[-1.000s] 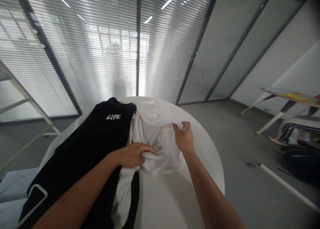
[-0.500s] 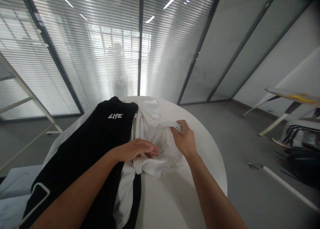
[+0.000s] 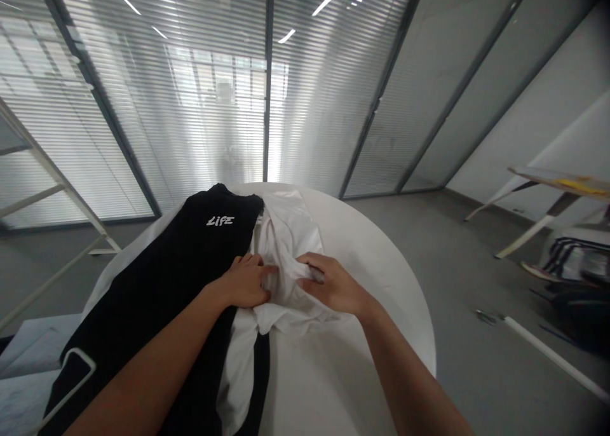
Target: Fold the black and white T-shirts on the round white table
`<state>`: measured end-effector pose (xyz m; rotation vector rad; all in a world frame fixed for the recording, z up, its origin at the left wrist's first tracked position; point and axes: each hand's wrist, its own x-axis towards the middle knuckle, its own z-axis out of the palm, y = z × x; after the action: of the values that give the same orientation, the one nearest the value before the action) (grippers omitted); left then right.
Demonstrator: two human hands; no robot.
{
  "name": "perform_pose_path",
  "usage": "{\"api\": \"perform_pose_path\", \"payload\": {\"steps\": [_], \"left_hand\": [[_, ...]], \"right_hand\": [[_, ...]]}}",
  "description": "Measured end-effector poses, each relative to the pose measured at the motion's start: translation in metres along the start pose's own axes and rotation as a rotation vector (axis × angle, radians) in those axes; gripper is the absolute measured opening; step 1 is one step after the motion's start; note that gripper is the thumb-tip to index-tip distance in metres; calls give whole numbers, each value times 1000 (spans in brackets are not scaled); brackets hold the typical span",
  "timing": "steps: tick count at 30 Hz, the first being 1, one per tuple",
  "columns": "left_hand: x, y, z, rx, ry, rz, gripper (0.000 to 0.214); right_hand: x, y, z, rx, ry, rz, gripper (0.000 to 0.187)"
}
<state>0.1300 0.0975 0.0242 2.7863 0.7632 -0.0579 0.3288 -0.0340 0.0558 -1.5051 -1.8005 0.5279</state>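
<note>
A black garment (image 3: pixel 190 252) with white "LIFE" lettering lies spread over the left part of a round white table. Crumpled white fabric (image 3: pixel 290 232) extends from its right edge, and a white strip with black edging runs toward me below. My left hand (image 3: pixel 245 282) rests where black meets white, thumb and forefinger apart over the fabric. Facing it, my right hand (image 3: pixel 328 282) is closed on a fold of the white fabric, pinched between thumb and fingers. Its lower fingers are partly hidden.
The round table's rim (image 3: pixel 422 309) curves around on the right. A ladder-like metal frame (image 3: pixel 57 188) stands left, above pale sheets (image 3: pixel 35 353). At right are a table (image 3: pixel 557 182), dark items (image 3: pixel 576 315) and a white pole (image 3: pixel 553 353) on the floor.
My right hand has moved left and toward me, bringing the white fabric's edge inward over the garment. My left hand has drawn back slightly left.
</note>
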Motion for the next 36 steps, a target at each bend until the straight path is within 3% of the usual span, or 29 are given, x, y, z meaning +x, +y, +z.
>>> {"api": "perform_pose_path", "payload": {"steps": [5,10,13,19,21,24,28,33,36], "left_hand": [[6,-6,4,64,86,-40,46],[11,-7,7,83,111,-101,48],[16,-8,8,63,120,-136,53],[17,-6,4,-39,122,-151,67],[14,-3,3,-11,158,-161,62],[10,1,1,-29,104,-111,54],[8,6,-1,-192,18,-23,65],[7,9,2,-346,-71,189,86],[8,12,9,-266,-56,168,88]], "right_hand": [[-4,-4,-2,130,-367,-146,48],[-12,-14,-7,139,-536,-58,62],[-14,-19,-10,182,-505,32,62],[-9,-11,-9,221,-295,226,53],[-8,-3,-7,120,-272,281,50],[-10,7,-4,-120,-317,265,51],[-11,16,1,-388,-373,292,67],[-7,27,6,-584,-223,436,58],[-3,32,3,-624,-147,491,55]]}}
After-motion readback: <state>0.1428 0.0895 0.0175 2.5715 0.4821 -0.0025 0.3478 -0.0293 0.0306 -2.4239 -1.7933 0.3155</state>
